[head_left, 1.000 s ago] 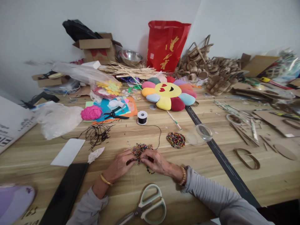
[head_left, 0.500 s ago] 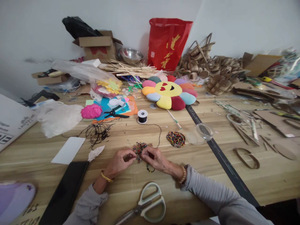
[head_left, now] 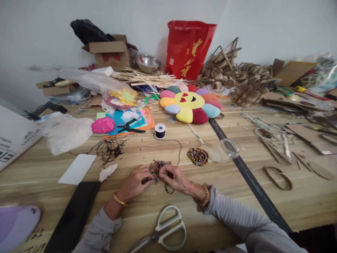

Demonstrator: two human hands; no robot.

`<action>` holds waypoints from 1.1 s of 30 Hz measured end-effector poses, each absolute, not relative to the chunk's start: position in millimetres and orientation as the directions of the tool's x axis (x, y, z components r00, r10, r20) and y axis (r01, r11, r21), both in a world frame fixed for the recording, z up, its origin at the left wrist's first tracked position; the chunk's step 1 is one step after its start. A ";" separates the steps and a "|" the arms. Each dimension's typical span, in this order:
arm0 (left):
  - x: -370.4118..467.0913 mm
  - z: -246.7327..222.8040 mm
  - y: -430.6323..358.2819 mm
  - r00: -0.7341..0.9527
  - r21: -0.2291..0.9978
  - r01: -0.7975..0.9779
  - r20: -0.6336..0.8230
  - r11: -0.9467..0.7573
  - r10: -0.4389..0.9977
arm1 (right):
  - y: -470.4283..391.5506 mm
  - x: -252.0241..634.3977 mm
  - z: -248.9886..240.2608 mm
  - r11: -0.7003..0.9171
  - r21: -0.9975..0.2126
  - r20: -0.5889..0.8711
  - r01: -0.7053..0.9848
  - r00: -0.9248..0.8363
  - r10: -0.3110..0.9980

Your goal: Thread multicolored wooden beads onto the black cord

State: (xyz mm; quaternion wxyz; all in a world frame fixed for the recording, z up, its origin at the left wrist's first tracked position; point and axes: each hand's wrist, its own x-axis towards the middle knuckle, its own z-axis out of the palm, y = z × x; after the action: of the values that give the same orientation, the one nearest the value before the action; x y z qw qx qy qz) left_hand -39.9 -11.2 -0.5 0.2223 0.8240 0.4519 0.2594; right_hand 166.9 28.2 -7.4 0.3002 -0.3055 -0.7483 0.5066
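Observation:
A small pile of multicoloured round beads (head_left: 157, 167) lies on the wooden table between my hands. My left hand (head_left: 135, 182) is closed in a pinch at the pile's left edge; whatever sits between its fingertips is too small to make out. Over the right side of the pile, my right hand (head_left: 175, 177) pinches thumb against forefinger on the black cord. That black cord (head_left: 180, 149) runs from a white spool (head_left: 160, 131) down behind the right hand, and a short end with a few beads (head_left: 168, 190) shows below it.
Scissors (head_left: 171, 228) lie in front of my hands. A coil of strung beads (head_left: 197, 156) and a clear round container (head_left: 230, 147) sit to the right. At left are a black phone-like slab (head_left: 73, 214), white card (head_left: 77, 169) and tangled black cord (head_left: 112, 149). A flower cushion (head_left: 191, 103) lies behind.
My left hand has shifted slightly, its fingers curling lower at the edge of the bead pile. The right hand stays nearly in place.

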 end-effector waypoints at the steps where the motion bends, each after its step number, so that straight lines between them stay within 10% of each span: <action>1: -40.7 -1.5 -11.1 0.462 0.585 0.640 0.226 -0.499 0.858 | 28.1 166.8 -6.9 0.298 -0.943 0.140 0.149 -0.634 0.760; 26: -30.0 -3.5 -14.5 0.501 0.564 0.646 0.195 -0.514 0.844 | 28.5 166.6 -12.1 0.304 -0.943 0.152 0.133 -0.640 0.753; 33: -30.0 4.2 -13.3 0.364 0.727 0.580 0.172 -0.368 0.915 | 28.2 167.1 -9.7 0.325 -0.934 0.159 0.151 -0.638 0.754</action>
State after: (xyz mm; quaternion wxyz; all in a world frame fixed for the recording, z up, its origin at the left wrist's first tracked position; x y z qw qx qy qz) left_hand -30.0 -13.3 4.2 0.2882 0.7741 0.4828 0.2910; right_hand 167.1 28.2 -9.7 0.3023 -0.2993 -0.7556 0.4981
